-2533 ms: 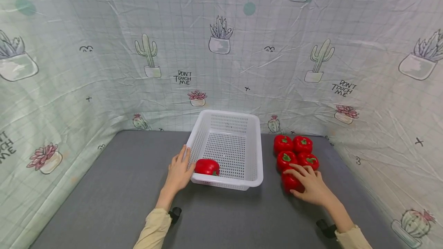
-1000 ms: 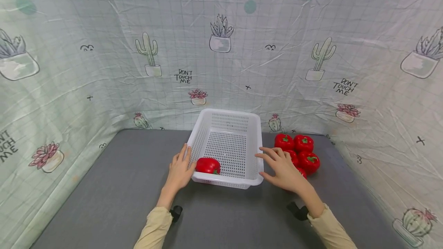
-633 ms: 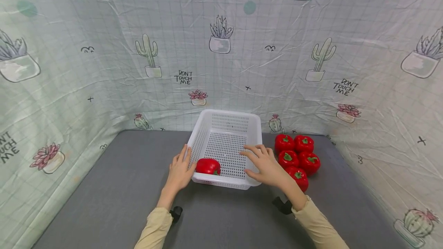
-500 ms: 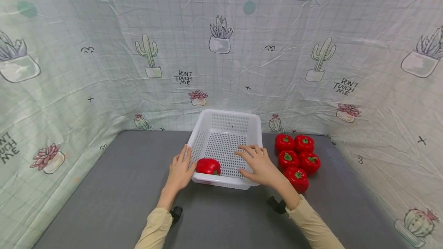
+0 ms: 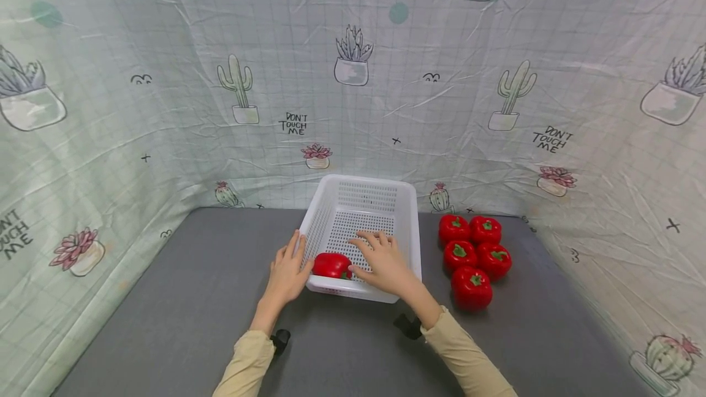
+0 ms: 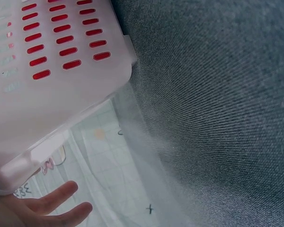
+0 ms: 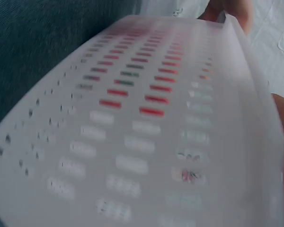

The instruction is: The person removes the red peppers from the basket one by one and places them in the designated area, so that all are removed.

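Observation:
A white slotted plastic basket (image 5: pixel 408 225) stands on the table with one red bell pepper (image 5: pixel 331 265) on its side in the front left corner. My left hand (image 5: pixel 285 273) rests at the basket's left rim, its fingers fairly straight. Two of those fingers (image 6: pixel 61 198) stick out past the rim in the left wrist view. Over the front of the basket hangs my right hand (image 5: pixel 384 264), spread and holding nothing, thumb close to the pepper's stem end. Through the slots of the basket wall (image 7: pixel 246 118), the right wrist view shows the pepper's red.
Several more red bell peppers (image 5: pixel 471 288) stand in a cluster on the grey table (image 5: pixel 231 262), right of the basket, stems up. A cactus-print cloth (image 5: pixel 353 115) rises behind the table and along both sides.
My right hand has left the nearest pepper of the cluster, which stays on the table, and has moved left over the basket. The left hand and the basket keep their places.

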`<state>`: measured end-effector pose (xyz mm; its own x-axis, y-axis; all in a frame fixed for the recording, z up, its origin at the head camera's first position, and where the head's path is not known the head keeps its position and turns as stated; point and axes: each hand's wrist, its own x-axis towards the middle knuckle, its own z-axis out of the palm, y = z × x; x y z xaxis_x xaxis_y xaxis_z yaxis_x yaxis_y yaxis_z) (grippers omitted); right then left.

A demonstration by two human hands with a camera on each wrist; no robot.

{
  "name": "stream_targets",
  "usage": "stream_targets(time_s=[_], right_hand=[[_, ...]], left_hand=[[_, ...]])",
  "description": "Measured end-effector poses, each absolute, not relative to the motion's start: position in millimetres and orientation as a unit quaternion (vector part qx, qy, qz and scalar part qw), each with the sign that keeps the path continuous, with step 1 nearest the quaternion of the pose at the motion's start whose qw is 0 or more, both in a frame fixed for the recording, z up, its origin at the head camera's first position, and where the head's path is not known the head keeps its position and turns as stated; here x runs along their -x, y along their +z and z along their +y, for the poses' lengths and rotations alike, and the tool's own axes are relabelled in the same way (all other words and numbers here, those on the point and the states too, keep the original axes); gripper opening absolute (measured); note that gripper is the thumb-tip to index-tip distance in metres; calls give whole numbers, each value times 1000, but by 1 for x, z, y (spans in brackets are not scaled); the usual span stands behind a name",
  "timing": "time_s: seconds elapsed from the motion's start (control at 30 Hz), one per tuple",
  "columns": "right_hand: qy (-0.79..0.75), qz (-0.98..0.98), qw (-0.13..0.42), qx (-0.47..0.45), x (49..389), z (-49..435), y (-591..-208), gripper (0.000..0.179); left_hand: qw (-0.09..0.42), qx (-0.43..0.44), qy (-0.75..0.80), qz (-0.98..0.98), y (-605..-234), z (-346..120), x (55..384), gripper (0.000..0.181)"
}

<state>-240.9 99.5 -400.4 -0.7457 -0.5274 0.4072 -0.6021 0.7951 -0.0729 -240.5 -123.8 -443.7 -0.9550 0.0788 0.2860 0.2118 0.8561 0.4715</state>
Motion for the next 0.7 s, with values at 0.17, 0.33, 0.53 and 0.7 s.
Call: stream_targets(time_s=[0.17, 0.33, 0.53, 0.7], right_hand=[[116, -933, 172, -294, 245, 86, -404, 54], [120, -937, 158, -287, 248, 75, -406, 54], [114, -940, 143, -288, 251, 66, -410, 56], [117, -941, 129, -289, 256, 58, -414, 59]], left_hand=[[136, 77, -252, -955, -444, -123, 241, 58], [131, 74, -248, -957, -443, -123, 241, 57], [126, 74, -244, -959, -444, -123, 241, 58], [135, 78, -247, -956, -444, -123, 240, 57]])
